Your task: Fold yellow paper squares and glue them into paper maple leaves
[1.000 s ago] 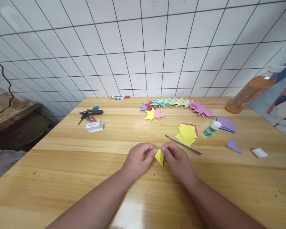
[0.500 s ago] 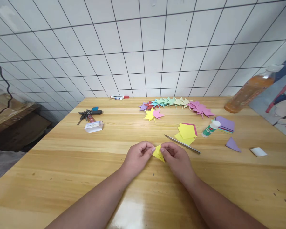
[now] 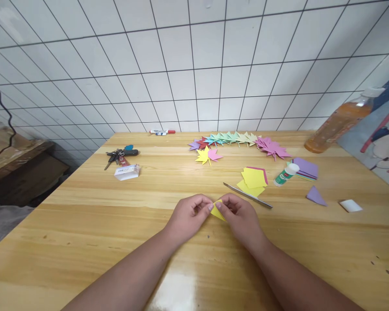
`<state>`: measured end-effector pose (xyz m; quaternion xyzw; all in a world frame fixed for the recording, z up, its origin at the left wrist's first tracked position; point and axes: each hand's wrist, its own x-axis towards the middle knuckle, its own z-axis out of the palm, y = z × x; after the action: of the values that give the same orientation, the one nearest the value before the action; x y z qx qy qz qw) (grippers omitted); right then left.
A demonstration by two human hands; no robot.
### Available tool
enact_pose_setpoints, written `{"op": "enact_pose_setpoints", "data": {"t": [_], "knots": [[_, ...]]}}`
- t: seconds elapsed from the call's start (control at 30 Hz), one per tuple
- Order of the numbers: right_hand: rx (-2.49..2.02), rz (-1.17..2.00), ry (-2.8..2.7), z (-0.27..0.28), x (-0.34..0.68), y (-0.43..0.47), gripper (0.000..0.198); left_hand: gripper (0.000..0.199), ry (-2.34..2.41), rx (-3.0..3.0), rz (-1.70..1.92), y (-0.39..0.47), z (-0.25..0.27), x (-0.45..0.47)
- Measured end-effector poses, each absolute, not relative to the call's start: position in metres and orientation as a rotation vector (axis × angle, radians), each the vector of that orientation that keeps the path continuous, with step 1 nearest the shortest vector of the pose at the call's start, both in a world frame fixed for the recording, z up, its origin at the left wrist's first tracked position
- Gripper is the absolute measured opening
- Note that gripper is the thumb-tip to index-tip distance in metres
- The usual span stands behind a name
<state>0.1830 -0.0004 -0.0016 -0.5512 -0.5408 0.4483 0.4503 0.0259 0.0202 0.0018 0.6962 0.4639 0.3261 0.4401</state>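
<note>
Between my two hands is a small folded piece of yellow paper (image 3: 218, 212), just above the wooden table (image 3: 123, 242). My left hand (image 3: 190, 212) pinches its left corner between thumb and fingers. On the other side, my right hand (image 3: 241, 216) is closed on the upper right part, its thumb lying across the front. The fingers cover much of the paper's edges. Just beyond my right hand lies a thin metal craft knife or blade (image 3: 248, 195), beside yellow paper sheets (image 3: 254, 177) with a dark pink sheet under them.
Folded paper leaves (image 3: 228, 138) line the back, near a yellow-and-pink pair (image 3: 208, 155). To the right are a glue stick (image 3: 285, 175), purple paper stack (image 3: 306, 167), purple triangle (image 3: 316, 196), eraser (image 3: 351, 205) and bottle (image 3: 340, 123). Keys (image 3: 120, 156), small box (image 3: 127, 172) and marker (image 3: 162, 132) lie left.
The yellow paper has turned slightly, and less of it shows between my hands. My right thumb has shifted up and left across it, and the hands are closer together.
</note>
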Motion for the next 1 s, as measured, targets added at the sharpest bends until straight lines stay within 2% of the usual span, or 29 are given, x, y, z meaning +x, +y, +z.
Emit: {"op": "enact_pose_setpoints", "data": {"t": [0.4, 1.0], "knots": [[-1.356, 1.179, -1.37, -0.0002, 0.1828, -0.0004, 0.017, 0.019, 1.151, 1.483, 0.881, 0.0218, 0.0034, 0.027], [-1.355, 1.135, -1.347, 0.0036, 0.1809, -0.0022, 0.016, 0.016, 1.129, 1.609, 0.844, 0.0201, 0.0021, 0.0258]]}}
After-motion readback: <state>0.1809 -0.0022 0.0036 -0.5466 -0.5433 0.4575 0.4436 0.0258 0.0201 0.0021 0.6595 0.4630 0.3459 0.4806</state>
